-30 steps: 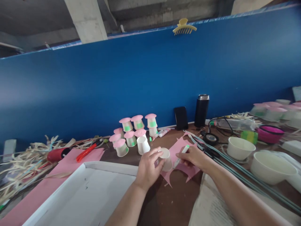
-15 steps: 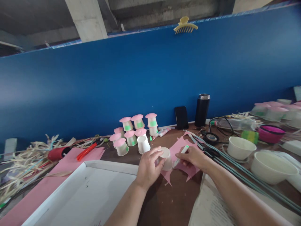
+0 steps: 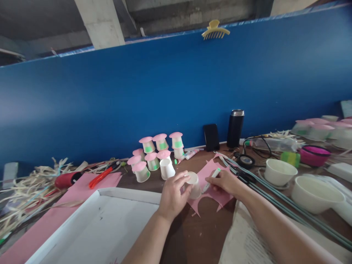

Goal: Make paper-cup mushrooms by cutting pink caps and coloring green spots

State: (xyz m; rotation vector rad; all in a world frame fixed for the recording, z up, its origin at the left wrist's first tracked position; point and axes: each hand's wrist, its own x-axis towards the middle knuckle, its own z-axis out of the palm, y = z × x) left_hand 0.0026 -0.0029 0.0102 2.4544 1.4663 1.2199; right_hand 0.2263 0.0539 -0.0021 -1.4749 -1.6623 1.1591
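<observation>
Since the earlier frame almost nothing has moved; both hands stay just below the middle of the frame. The left hand (image 3: 173,193) has its fingers curled around a small white paper cup (image 3: 194,184), held upside down on the pink paper (image 3: 213,183). The right hand (image 3: 224,182), just right of the cup, pinches a white marker (image 3: 211,179) whose tip points toward the cup.

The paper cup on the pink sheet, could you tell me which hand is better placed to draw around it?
Right, probably. The right hand grips the marker with its tip down beside the paper cup, over the pink sheet. The left hand is busy steadying the cup.
</observation>
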